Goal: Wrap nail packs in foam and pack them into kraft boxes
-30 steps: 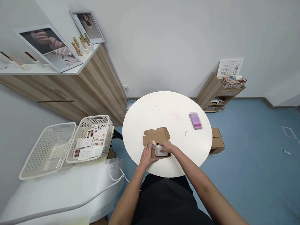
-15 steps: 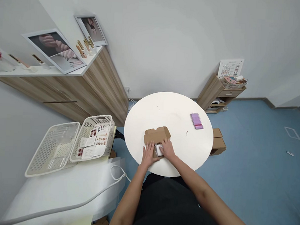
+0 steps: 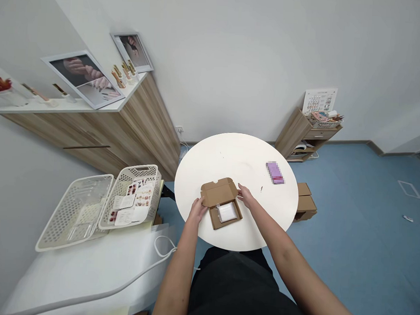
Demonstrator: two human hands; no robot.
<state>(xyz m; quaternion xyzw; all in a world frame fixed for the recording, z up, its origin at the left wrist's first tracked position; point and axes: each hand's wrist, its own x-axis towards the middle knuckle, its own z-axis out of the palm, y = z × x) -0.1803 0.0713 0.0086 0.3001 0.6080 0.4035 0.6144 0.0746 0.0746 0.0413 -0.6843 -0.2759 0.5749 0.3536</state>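
Observation:
An open brown cardboard mailer box (image 3: 221, 209) lies on the white round table (image 3: 238, 154), near the edge closest to me. Its lid stands folded back, away from me. A white packet (image 3: 226, 212) lies flat inside the tray of the box. My left hand (image 3: 197, 211) is at the left side of the lid, with fingertips at its edge. My right hand (image 3: 246, 196) is at the lid's right side, fingers extended and close to its corner. Neither hand clearly grips the box. A pixelated purple item (image 3: 275, 173) lies further right on the table.
Two white perforated baskets (image 3: 75, 212) stand on a white counter to my left, one holding printed cards. A wood-finish cabinet (image 3: 145, 122) is behind them. Cardboard boxes (image 3: 306, 203) sit on the blue floor past the table's right edge. A small wooden shelf unit (image 3: 294, 133) stands beyond.
Both hands have moved off the white packet and apart, out to the sides of the lid. The packet now shows fully in the box tray.

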